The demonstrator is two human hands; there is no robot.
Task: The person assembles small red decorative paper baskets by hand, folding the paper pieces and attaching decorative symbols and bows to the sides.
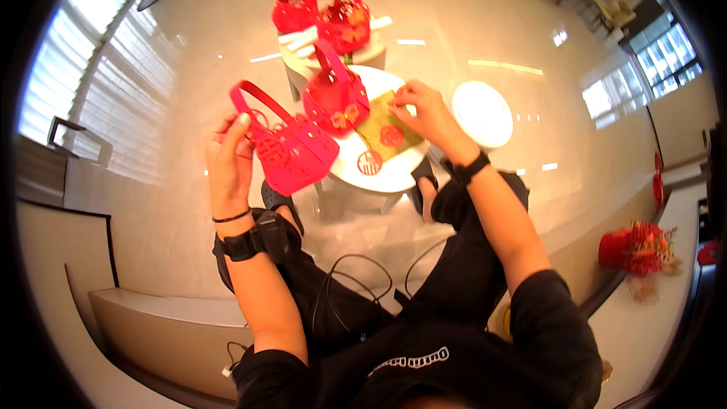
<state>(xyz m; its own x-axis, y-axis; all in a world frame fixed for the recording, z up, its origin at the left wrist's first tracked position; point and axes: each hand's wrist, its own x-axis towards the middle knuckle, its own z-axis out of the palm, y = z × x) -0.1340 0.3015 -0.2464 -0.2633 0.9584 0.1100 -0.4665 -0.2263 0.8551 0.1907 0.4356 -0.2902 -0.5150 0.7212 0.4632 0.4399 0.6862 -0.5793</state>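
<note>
My left hand (231, 153) grips a pink-red felt basket bag (291, 150) by its side, held up over the near edge of a small white round table (394, 170). My right hand (421, 110) rests its fingertips on a gold-green packet (386, 130) with a red round emblem, lying on the table. A second red basket bag (335, 93) stands on the table between both hands. A round red sticker (369, 162) lies at the table's near edge.
Two more red basket bags (297, 4) (346, 21) stand on a further white stool (371, 53). A round white seat (482, 112) is to the right. A red decorative bundle (636, 248) lies on a ledge at right. Black cables trail over my lap.
</note>
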